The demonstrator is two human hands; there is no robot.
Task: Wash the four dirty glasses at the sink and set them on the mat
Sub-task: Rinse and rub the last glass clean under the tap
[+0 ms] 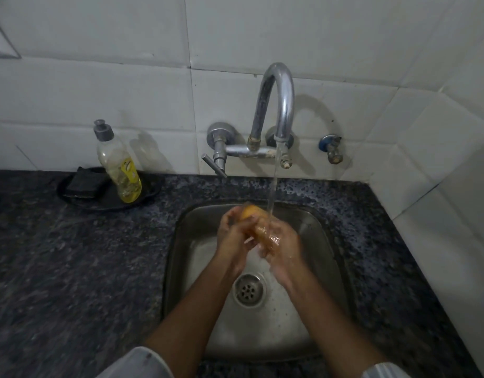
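An amber-tinted glass (250, 211) is held tilted over the steel sink (311, 236), just under the running stream of water (273, 186). My left hand (231, 236) curls round its upper end from the left. My right hand (283, 242) wraps its lower end from the right, and water runs over those fingers. Most of the glass is hidden between the two hands. No other glasses and no mat are in view.
The curved chrome tap (279, 105) stands on the tiled wall, with a lever handle (215, 165) to its left and a small valve (332, 150) to its right. A dish-soap bottle (121, 167) and dark sponge (84, 182) sit on a black tray (151, 190). Speckled granite counter (71, 268) surrounds the basin and its drain (247, 290).
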